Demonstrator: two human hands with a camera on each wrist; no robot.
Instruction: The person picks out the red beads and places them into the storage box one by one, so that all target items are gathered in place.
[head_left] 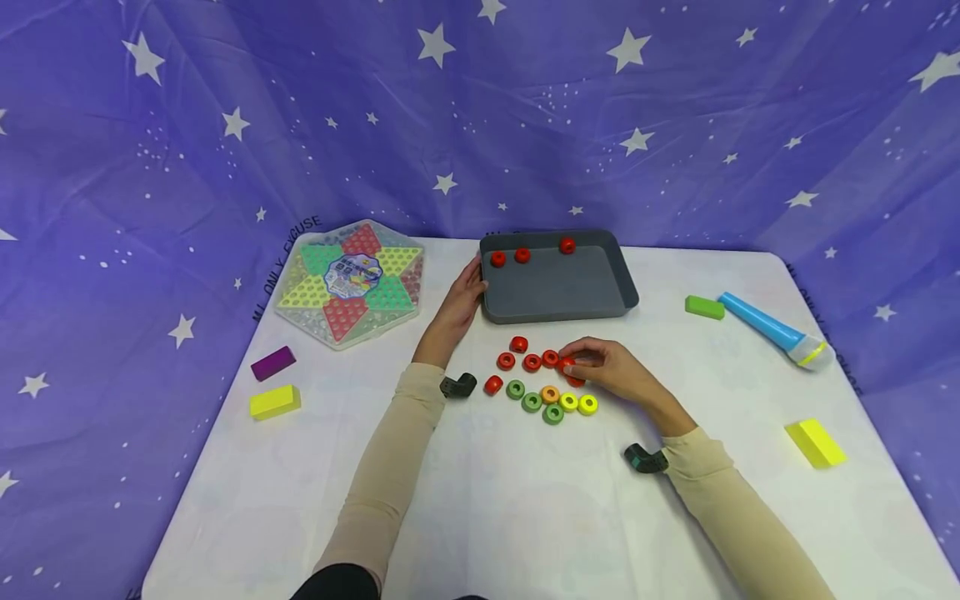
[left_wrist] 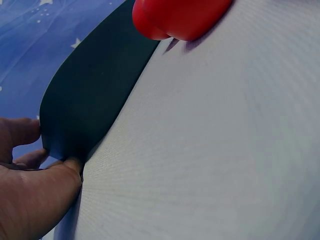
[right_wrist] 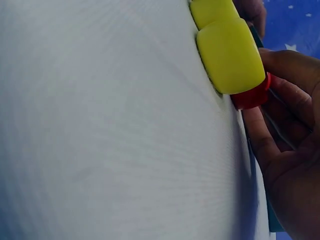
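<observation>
My left hand (head_left: 459, 304) grips the left side of a dark grey tray (head_left: 558, 292); in the left wrist view the thumb and fingers hold the tray's corner (left_wrist: 95, 95). Three red ring beads lie along the tray's back, one of them a red bead (head_left: 567, 245) right of the middle. In front of the tray, my right hand (head_left: 618, 371) pinches a red bead (head_left: 566, 367) between thumb and fingers. That bead is partly hidden behind yellow beads (right_wrist: 230, 55) in the right wrist view. Several other red beads (head_left: 532, 362) lie loose to its left.
Nearer me sit green beads (head_left: 532, 402), an orange bead (head_left: 550, 394) and yellow beads (head_left: 588, 405). A star-patterned game box (head_left: 352, 279) lies at left, with purple (head_left: 273, 363) and yellow (head_left: 274, 402) blocks. At right are a green block (head_left: 704, 307), blue tube (head_left: 768, 325) and yellow block (head_left: 816, 442).
</observation>
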